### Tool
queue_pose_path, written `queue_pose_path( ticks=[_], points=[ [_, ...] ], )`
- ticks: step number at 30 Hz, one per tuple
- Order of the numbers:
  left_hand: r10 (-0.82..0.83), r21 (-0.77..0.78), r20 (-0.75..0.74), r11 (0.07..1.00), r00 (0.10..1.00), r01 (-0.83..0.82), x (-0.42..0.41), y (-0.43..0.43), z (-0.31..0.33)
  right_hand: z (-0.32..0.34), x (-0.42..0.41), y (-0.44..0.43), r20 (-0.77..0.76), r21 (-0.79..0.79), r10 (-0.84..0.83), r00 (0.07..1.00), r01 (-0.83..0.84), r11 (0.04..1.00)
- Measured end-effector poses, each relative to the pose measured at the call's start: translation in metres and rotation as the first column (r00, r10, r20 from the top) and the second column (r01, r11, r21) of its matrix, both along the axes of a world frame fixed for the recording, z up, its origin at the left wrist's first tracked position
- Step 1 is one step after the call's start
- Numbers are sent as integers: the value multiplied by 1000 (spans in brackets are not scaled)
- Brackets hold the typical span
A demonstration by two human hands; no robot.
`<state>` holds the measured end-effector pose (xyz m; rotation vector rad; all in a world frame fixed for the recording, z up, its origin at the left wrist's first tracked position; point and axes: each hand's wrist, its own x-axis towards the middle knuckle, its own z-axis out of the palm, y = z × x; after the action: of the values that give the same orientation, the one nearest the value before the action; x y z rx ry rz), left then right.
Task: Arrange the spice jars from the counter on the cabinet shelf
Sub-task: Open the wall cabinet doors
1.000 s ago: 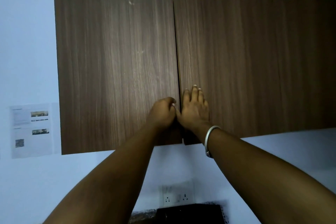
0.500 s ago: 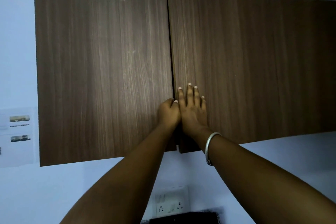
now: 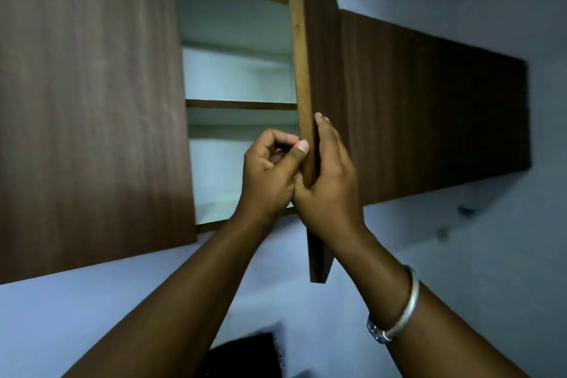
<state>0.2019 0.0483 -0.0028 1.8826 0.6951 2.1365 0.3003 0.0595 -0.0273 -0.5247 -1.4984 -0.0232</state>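
The wall cabinet's middle door [image 3: 310, 55] stands swung out, seen edge-on. My right hand [image 3: 331, 190] is wrapped around its lower edge, fingers on the outer face. My left hand [image 3: 270, 175] is curled into a loose fist just left of it, with the thumb pressed against the door's edge. Behind the door the cabinet is pale inside, with a brown shelf [image 3: 239, 104] across the middle and nothing visible on it. No spice jars are in view.
The left cabinet door [image 3: 92, 101] is closed, and so is the long door on the right [image 3: 429, 116]. Pale blue wall runs below the cabinet. A dark object [image 3: 245, 356] shows at the bottom edge. A silver bangle [image 3: 402, 310] sits on my right wrist.
Both doors were closed with my hands at their seam. The middle door has swung out toward me in my right hand's grip, and the view has moved closer and tilted.
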Motion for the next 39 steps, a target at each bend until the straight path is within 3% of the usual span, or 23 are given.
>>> queue_pose_path(
  ticks=[6, 13, 19, 26, 29, 31, 33, 34, 36, 39],
  points=[
    [-237, -9, -101, 971, 966, 237, 90, 14, 8, 1, 97, -3, -116, -10, 2, 993, -3, 1000],
    [-341, -108, -179, 939, 923, 327, 177, 37, 16, 1, 191, 16, -154, 22, 122, 981, -120, 992],
    [-325, -231, -221, 933, 919, 275, 248, 67, 26, 0, 266, 38, -174, -97, 55, 983, -73, 993],
    [-252, -272, -249, 945, 935, 183, 305, 95, 27, -1, 316, 61, -227, -268, 11, 974, -74, 961],
    [-252, -289, -266, 942, 930, 173, 302, 102, 23, 0, 317, 60, -160, -310, -46, 986, -6, 951],
    [-265, -290, -306, 941, 914, 176, 289, 101, 20, 1, 305, 57, -97, -284, -171, 980, 138, 949],
    [-215, -211, -384, 967, 898, 141, 264, 93, 18, 3, 278, 55, -63, -126, -379, 923, 369, 921],
    [-190, -146, -409, 979, 893, 141, 252, 87, 19, 5, 263, 52, -110, 16, -396, 912, 400, 917],
    [-119, -12, -409, 992, 905, 126, 212, 75, 20, 10, 216, 54, -167, 245, -236, 957, 272, 930],
    [133, 190, -393, 980, 910, -61, 135, 60, 25, 16, 130, 64, -168, 256, 207, 964, -160, 953]
  ],
)
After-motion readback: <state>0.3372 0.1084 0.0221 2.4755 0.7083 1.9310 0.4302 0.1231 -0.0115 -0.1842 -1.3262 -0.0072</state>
